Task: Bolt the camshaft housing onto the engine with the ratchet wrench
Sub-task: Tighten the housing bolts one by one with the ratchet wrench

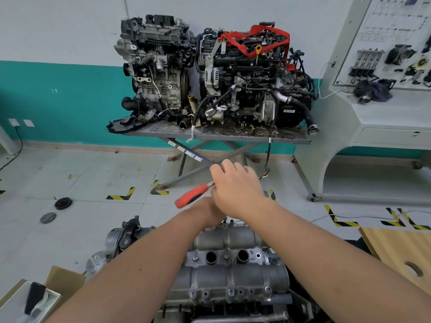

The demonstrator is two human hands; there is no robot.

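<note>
Item: ratchet wrench, red handle angled up-left over the far edge of the camshaft housing; your right hand curls round its head end, left hand beneath, fingers hidden.

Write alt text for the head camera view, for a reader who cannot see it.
Over the far edge of a grey camshaft housing, a person's right hand grips the head end of a red-handled ratchet wrench, while the left hand sits just beneath it, largely hidden. Two other engines stand on a metal table by the wall beyond.
</note>
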